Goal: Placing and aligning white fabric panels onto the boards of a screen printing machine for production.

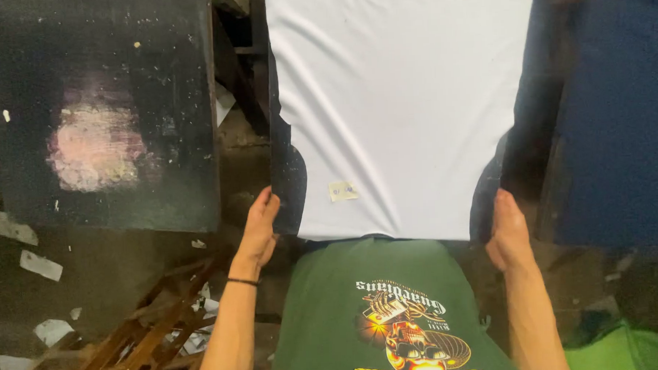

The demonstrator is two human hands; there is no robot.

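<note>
Head view: white T-shirt [399, 109] lies spread on a dark board [289, 186].
Left hand [259, 230]: fingers curled around the board's left edge.
Right hand [507, 230]: fingers on the right edge; grip unclear.
Technique: pull both sides evenly, smoothing creases.
Room: 2 narrow gaps; stained board [100, 113] left, blue cloth [618, 109] right.

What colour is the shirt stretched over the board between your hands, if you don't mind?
The shirt is plain white, seen best in the head view.
</note>
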